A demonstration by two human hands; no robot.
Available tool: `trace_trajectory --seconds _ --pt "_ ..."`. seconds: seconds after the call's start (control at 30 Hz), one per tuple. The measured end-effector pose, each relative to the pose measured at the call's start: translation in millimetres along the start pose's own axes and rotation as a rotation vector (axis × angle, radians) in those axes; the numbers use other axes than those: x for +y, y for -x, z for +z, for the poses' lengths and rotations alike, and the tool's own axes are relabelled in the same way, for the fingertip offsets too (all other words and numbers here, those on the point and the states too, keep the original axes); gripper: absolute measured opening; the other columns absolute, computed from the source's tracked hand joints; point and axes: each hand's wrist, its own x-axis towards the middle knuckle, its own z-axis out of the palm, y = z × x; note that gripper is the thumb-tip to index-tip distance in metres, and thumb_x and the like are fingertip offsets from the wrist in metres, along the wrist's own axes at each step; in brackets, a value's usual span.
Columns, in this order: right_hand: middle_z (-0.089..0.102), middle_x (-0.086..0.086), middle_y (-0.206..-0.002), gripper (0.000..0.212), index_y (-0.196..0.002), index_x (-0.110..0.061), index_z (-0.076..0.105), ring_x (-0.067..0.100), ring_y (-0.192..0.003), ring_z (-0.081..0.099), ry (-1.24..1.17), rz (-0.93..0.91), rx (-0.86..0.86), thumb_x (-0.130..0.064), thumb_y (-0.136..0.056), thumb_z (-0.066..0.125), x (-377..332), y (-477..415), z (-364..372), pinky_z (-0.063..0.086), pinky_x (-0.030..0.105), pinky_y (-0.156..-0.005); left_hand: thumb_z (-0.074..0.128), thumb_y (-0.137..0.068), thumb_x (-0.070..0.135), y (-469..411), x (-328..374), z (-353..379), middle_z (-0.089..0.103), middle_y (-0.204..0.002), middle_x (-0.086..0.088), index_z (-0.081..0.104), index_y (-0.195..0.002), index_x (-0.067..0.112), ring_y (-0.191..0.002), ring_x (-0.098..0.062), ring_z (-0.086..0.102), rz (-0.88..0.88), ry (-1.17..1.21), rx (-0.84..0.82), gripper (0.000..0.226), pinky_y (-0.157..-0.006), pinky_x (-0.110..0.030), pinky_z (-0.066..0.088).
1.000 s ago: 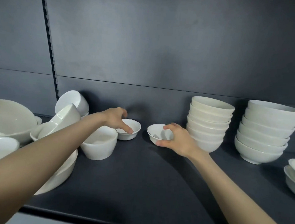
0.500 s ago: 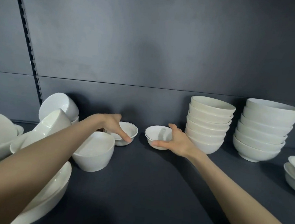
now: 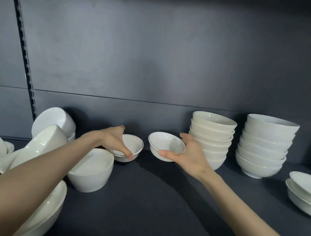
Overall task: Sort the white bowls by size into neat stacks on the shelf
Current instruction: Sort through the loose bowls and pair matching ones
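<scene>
Two small white bowls with a thin dark rim line are at the middle of the dark shelf (image 3: 163,202). My left hand (image 3: 111,142) grips the left small bowl (image 3: 132,147) by its near rim; that bowl rests on the shelf. The right small bowl (image 3: 164,146) is tilted toward the left and lifted slightly, held from the right side by my right hand (image 3: 189,156). Just right of it stands a stack of several medium cream bowls (image 3: 211,139). Farther right stands a stack of several larger white bowls (image 3: 265,145).
Loose bowls crowd the left: a deep bowl (image 3: 93,170) below my left wrist, tipped bowls (image 3: 55,121) behind, wide bowls (image 3: 46,211) under my forearm. Shallow dishes (image 3: 305,193) are stacked at the right edge. A slotted rail (image 3: 24,51) runs up the back wall.
My right hand has lifted and tilted the right small bowl off the shelf. My left hand has closed more firmly over the left small bowl's rim. The view shifted slightly.
</scene>
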Motion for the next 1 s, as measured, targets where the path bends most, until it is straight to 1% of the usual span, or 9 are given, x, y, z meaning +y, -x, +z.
trace_trajectory --seconds 0.17,0.27,0.33,0.4,0.5,0.6,0.7,0.83,1.0 --pt "0.049 -0.003 -0.135 0.096 -0.144 -0.011 0.035 0.015 -0.126 0.046 -0.086 -0.057 0.068 -0.042 -0.067 0.083 -9.7 16.2 -29.2 0.036 0.022 -0.096 0.078 -0.029 0.064 15.7 30.7 -4.7 0.052 -0.127 0.003 0.034 -0.137 0.013 -0.114 -0.019 0.053 0.096 -0.003 0.004 0.127 -0.098 -0.036 0.048" --pt "0.046 -0.012 -0.116 0.086 -0.141 -0.012 0.038 0.007 -0.107 0.045 -0.119 -0.097 0.075 -0.039 -0.071 0.081 -11.2 31.0 -52.7 0.036 0.013 -0.08 0.08 -0.031 0.062 30.1 57.3 4.7 0.044 -0.138 0.006 0.026 -0.144 0.016 -0.125 -0.018 0.046 0.142 0.011 -0.038 0.133 -0.103 -0.033 0.043" --pt "0.044 -0.014 -0.111 0.083 -0.141 -0.013 0.039 0.006 -0.103 0.043 -0.136 -0.128 0.055 -0.038 -0.073 0.08 -7.8 42.4 -68.1 0.034 0.012 -0.075 0.082 -0.033 0.061 40.8 77.3 16.3 0.047 -0.135 0.01 0.03 -0.141 0.021 -0.122 -0.015 0.049 0.176 0.019 -0.074 0.126 -0.102 -0.032 0.045" --pt "0.044 -0.014 -0.111 0.083 -0.141 -0.014 0.039 0.006 -0.102 0.043 -0.147 -0.132 0.025 -0.038 -0.073 0.08 -0.1 51.9 -82.8 0.036 0.011 -0.073 0.084 -0.034 0.061 50.3 94.5 31.0 0.051 -0.132 0.013 0.036 -0.135 0.026 -0.119 -0.011 0.052 0.211 0.039 -0.109 0.118 -0.1 -0.032 0.047" --pt "0.045 -0.01 -0.119 0.086 -0.143 -0.014 0.038 0.008 -0.104 0.046 -0.159 -0.124 0.001 -0.038 -0.072 0.081 12.8 66.4 -101.7 0.039 0.0 -0.064 0.086 -0.029 0.064 66.4 114.4 53.6 0.054 -0.131 0.013 0.036 -0.134 0.027 -0.118 -0.01 0.054 0.222 0.089 -0.14 0.122 -0.1 -0.032 0.048" --pt "0.051 -0.018 -0.112 0.081 -0.136 -0.018 0.043 0.006 -0.107 0.051 -0.155 -0.112 -0.021 -0.039 -0.069 0.083 28.9 81.3 -117.9 0.037 0.01 -0.079 0.085 -0.037 0.054 87.0 136.4 73.9 0.05 -0.136 0.011 0.032 -0.14 0.022 -0.122 -0.01 0.051 0.233 0.127 -0.167 0.12 -0.104 -0.031 0.044" --pt "0.045 -0.03 -0.093 0.058 -0.113 -0.03 0.042 -0.005 -0.089 0.052 -0.122 -0.127 -0.064 -0.034 -0.072 0.082 43.7 94.4 -129.7 0.042 0.007 -0.067 0.084 -0.038 0.051 104.1 156.1 92.2 0.051 -0.134 0.014 0.035 -0.137 0.025 -0.121 -0.007 0.051 0.249 0.204 -0.157 0.114 -0.106 -0.031 0.042" --pt "0.045 -0.034 -0.092 0.057 -0.108 -0.032 0.04 -0.013 -0.083 0.05 -0.15 -0.146 -0.105 -0.03 -0.071 0.083 55.6 105.7 -136.7 0.042 0.002 -0.064 0.086 -0.045 0.041 121.0 170.8 111.8 0.049 -0.134 0.018 0.033 -0.137 0.026 -0.124 -0.004 0.048 0.293 0.347 -0.11 0.107 -0.107 -0.028 0.039" --pt "0.051 -0.026 -0.097 0.06 -0.113 -0.025 0.046 0.005 -0.099 0.055 -0.147 -0.144 -0.159 -0.034 -0.068 0.085 62.7 108.4 -137.9 0.043 0.015 -0.077 0.087 -0.041 0.041 141.8 172.4 134.2 0.043 -0.14 0.016 0.019 -0.148 0.024 -0.127 -0.005 0.045 0.206 0.597 0.012 0.128 -0.11 -0.032 0.038"
